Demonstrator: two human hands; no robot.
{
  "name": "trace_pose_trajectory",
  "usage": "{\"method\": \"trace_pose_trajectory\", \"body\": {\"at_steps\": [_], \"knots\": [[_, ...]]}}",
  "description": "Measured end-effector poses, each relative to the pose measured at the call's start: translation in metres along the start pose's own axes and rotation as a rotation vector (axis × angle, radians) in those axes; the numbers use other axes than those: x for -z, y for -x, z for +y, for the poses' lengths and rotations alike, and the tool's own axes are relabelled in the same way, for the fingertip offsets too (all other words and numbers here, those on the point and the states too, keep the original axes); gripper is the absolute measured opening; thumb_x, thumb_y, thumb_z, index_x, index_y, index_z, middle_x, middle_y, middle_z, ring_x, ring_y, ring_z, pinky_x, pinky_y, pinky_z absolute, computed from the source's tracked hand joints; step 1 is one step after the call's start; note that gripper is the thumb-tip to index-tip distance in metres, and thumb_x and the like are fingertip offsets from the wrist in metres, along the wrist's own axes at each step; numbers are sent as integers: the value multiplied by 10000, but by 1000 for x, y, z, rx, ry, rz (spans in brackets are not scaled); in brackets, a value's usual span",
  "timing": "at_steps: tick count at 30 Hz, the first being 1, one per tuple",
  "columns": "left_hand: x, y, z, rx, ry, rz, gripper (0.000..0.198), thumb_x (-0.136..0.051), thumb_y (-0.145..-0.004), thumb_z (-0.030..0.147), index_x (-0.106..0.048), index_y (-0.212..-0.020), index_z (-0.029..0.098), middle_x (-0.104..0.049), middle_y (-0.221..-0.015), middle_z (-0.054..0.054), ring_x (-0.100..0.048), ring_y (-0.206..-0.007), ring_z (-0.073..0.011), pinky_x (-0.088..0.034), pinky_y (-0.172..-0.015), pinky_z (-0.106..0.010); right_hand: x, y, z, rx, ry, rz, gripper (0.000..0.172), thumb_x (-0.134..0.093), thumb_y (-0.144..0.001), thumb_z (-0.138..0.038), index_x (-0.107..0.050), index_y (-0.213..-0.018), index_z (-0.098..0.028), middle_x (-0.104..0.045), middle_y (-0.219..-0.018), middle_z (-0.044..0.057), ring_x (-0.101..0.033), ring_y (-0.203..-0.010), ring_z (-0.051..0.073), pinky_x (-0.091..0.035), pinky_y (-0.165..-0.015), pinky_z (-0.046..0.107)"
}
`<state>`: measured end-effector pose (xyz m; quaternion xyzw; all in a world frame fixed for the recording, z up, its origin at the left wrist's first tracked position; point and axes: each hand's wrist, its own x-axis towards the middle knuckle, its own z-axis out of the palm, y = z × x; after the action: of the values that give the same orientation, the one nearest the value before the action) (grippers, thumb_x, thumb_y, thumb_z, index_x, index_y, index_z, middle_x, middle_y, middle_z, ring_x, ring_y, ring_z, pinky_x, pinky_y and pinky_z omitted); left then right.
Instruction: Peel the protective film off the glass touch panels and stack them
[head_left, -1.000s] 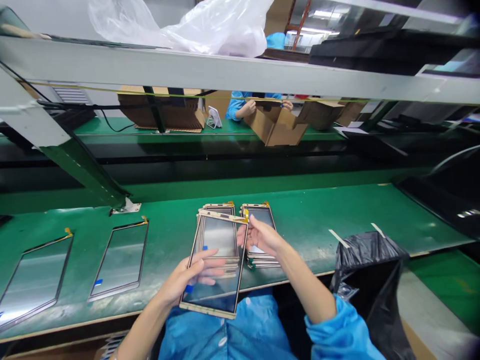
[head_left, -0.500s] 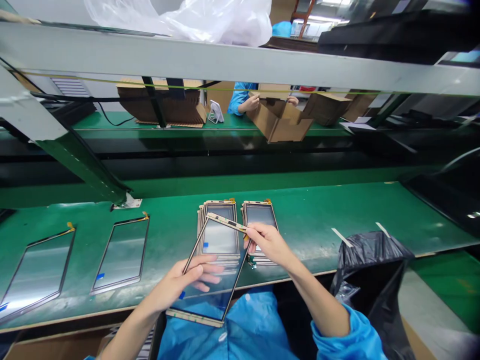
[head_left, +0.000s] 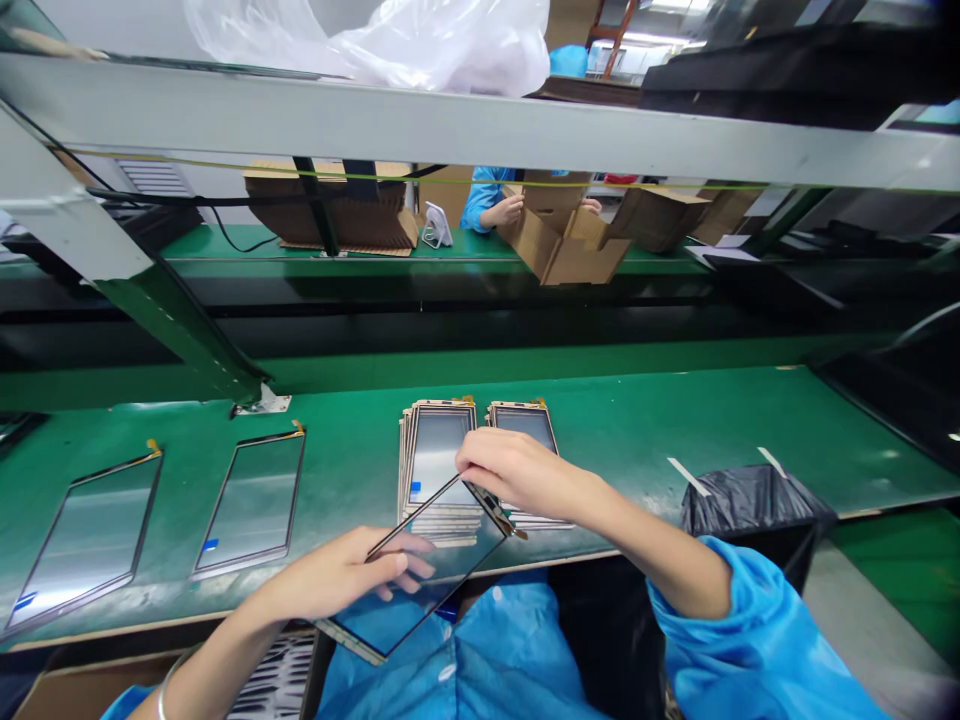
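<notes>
My left hand [head_left: 352, 572] grips the left edge of a thin glass panel [head_left: 442, 565], thumb on top and fingers under it. The panel is tilted, nearly flat, over the front edge of the green bench [head_left: 622, 440]. My right hand [head_left: 517, 472] pinches the panel's far end, its fingers closed. Just behind my hands lie two stacks of the same panels: a taller left stack [head_left: 436, 450] and a right stack [head_left: 526, 425], partly hidden by my right hand.
Two single panels [head_left: 255, 500] [head_left: 94, 535] lie flat on the bench to the left. A bin lined with a black bag [head_left: 754, 505] stands at the right front edge. A grey shelf beam [head_left: 480, 125] runs overhead. Across the line a person in blue handles a cardboard box [head_left: 562, 245].
The held panel has tipped from nearly upright to almost flat and dropped lower. My right hand moved from its top corner down and left, over the far end. My left hand kept its grip.
</notes>
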<state>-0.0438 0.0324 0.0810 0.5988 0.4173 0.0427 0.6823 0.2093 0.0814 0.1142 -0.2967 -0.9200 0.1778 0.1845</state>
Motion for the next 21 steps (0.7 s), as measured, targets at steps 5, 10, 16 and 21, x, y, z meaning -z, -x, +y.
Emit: {"method": "trace_pose_trajectory", "body": {"at_steps": [5,10,16,21], "knots": [[-2,2,2,-16,45,13,384,-526,-874,411,-638,-1160,181,-714,-1086,-106,-681,-910,-230,-540,-759,-309,-1,3,-1,41,93,-26,169,-411,-953,-161,-554,-863,-171,-569,-847,45,-499,-744,147,-401,-643,247],[2,0,-1,-86,133,-51,325,-536,-882,372,-659,-1135,208,-719,-1072,-110,-689,-912,-240,-542,-712,-296,-13,13,3,117,292,144,230,-350,-946,-137,-552,-843,-176,-582,-901,87,-493,-786,176,-412,-617,268],[17,-7,-9,-92,269,-114,342,-562,-869,394,-654,-1135,200,-712,-1084,-135,-700,-907,-253,-542,-673,-285,-20,42,-8,23,-220,302,146,-376,-947,-145,-500,-902,-207,-621,-955,82,-579,-845,156,-471,-702,286],[29,-12,-15,-94,391,-56,348,-616,-830,397,-669,-1098,183,-720,-1060,-135,-706,-892,-260,-545,-638,-264,-7,70,-28,-272,-864,328,119,-415,-970,-248,-456,-858,-237,-630,-732,0,-593,-591,123,-482,-546,265]]}}
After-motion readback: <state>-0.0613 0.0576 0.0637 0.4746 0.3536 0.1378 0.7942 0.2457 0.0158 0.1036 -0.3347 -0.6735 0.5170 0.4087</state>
